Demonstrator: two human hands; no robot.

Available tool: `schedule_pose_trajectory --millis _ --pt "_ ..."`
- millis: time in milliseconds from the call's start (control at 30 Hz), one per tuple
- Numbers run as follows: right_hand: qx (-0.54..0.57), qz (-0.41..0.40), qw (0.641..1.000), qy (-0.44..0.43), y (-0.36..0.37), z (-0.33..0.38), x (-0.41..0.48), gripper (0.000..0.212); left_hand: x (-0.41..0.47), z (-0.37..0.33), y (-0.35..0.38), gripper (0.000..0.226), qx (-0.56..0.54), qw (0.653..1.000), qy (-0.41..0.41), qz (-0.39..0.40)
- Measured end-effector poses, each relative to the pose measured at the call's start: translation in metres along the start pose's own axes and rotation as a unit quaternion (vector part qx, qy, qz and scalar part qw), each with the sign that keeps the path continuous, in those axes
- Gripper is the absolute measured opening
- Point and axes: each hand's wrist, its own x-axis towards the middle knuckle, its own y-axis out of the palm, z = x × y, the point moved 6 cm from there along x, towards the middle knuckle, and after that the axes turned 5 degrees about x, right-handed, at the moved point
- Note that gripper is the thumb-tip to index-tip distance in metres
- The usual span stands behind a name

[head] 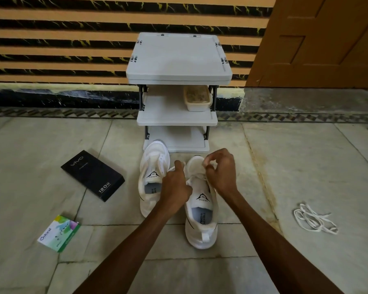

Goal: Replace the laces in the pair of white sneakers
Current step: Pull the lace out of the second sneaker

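The sneaker being worked on (202,228) lies on the floor (285,166) at lower centre of the frame, its long axis running straight away from the person: heel and pull tab nearest, toe pointing up-frame toward the rack (179,60). Both hands are over its front half, a little apart, each with its fingers curled as if pinching the lace (170,169). The left hand (175,187) sits at the shoe's left edge. The right hand (222,170) is further up, above the toe end. Which eyelet the lace runs through is hidden by the fingers. The next pull likely runs across the shoe, at right angles to its length.

The second sneaker (152,166) stands just beside it on the left, parallel, and shows no lace. A bundle of loose laces (314,221) lies well apart at right of frame, nearer the right arm. A black box (92,176) and a green packet (58,233) lie at left.
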Motion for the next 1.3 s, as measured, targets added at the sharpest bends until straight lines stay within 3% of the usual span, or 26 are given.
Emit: schedule_pose_trajectory --millis 33,100,200,233,267,300,333,367,433,467,600,633,700,733,767,833,867,900,933,1000,1033,1067,1133,1233,1300 --pt "0.106 -0.033 0.992 0.057 -0.011 -0.004 0.007 0.021 0.002 0.000 0.001 0.050 0.005 1.000 0.000 -0.001" --pt "0.311 -0.054 0.936 0.158 -0.022 -0.009 0.020 0.029 0.003 0.001 0.003 0.050 0.011 1.000 -0.006 0.004" --pt "0.606 -0.024 0.760 0.233 -0.019 -0.005 0.031 0.028 0.004 0.004 0.004 0.050 0.010 1.000 -0.012 0.003" --pt "0.615 -0.001 0.752 0.237 -0.017 -0.004 0.029 0.028 0.005 0.005 0.004 0.049 0.009 1.000 -0.013 0.000" --pt "0.556 0.023 0.798 0.231 -0.015 -0.005 0.025 0.027 0.005 0.006 0.005 0.048 0.005 1.000 -0.013 -0.003" --pt "0.439 0.053 0.873 0.205 -0.013 -0.008 0.020 0.026 0.005 0.007 0.005 0.048 0.001 1.000 -0.013 -0.005" --pt "0.280 0.094 0.943 0.154 -0.008 -0.010 0.016 0.025 0.005 0.007 0.005 0.047 0.000 1.000 -0.012 -0.007" --pt "0.103 0.145 0.980 0.085 -0.001 -0.010 0.011 0.023 0.005 0.007 0.006 0.047 0.001 1.000 -0.010 -0.008" --pt "-0.180 0.222 0.958 -0.023 0.018 -0.012 -0.004 0.016 0.005 0.006 0.007 0.047 0.005 1.000 -0.008 -0.009" --pt "-0.246 0.222 0.943 -0.042 0.022 -0.011 -0.008 0.017 0.005 0.005 0.007 0.047 0.008 1.000 -0.006 -0.009" --pt "-0.290 0.215 0.929 -0.078 0.030 0.005 -0.009 0.018 0.005 0.004 0.006 0.046 0.019 1.000 -0.010 -0.007" --pt "-0.243 0.190 0.950 -0.053 0.025 0.008 -0.005 0.014 0.004 0.005 0.006 0.045 0.018 1.000 -0.009 -0.008" --pt "-0.021 0.104 0.992 0.065 0.006 0.007 0.007 0.018 0.002 0.008 0.006 0.044 0.009 1.000 -0.007 -0.009" --pt "0.137 0.066 0.980 0.130 -0.002 0.006 0.013 0.023 0.002 0.011 0.006 0.043 0.005 1.000 -0.007 -0.010" --pt "0.298 0.035 0.937 0.179 -0.007 0.008 0.019 0.024 0.003 0.012 0.006 0.043 0.003 1.000 -0.009 -0.012" --pt "0.564 0.015 0.788 0.248 -0.010 0.018 0.026 0.022 0.003 0.014 0.007 0.043 0.005 1.000 -0.012 -0.018" --pt "0.632 0.023 0.730 0.259 -0.009 0.023 0.027 0.021 0.004 0.014 0.007 0.043 0.005 1.000 -0.009 -0.020" --pt "0.632 0.039 0.731 0.253 -0.010 0.026 0.027 0.021 0.004 0.012 0.007 0.043 0.006 1.000 -0.003 -0.021" --pt "0.570 0.064 0.785 0.233 -0.010 0.026 0.025 0.020 0.004 0.012 0.007 0.042 0.007 1.000 0.002 -0.022" --pt "0.257 0.136 0.947 0.135 -0.003 0.019 0.018 0.017 0.004 0.011 0.007 0.042 0.003 1.000 0.007 -0.022" --pt "0.051 0.180 0.980 0.066 0.006 0.014 0.014 0.015 0.004 0.012 0.007 0.043 0.001 1.000 0.005 -0.021" --pt "-0.126 0.219 0.968 0.018 0.017 0.006 0.006 0.015 0.003 0.012 0.006 0.044 0.002 1.000 0.001 -0.019" --pt "-0.291 0.244 0.925 -0.014 0.031 -0.004 -0.006 0.020 0.002 0.011 0.006 0.046 0.012 1.000 -0.002 -0.015" --pt "-0.271 0.197 0.941 -0.036 0.033 -0.001 -0.009 0.018 0.001 0.010 0.006 0.046 0.013 1.000 -0.006 -0.009" --pt "-0.140 0.115 0.983 -0.012 0.016 0.009 -0.003 0.009 0.000 0.009 0.005 0.044 0.013 1.000 -0.005 -0.010"
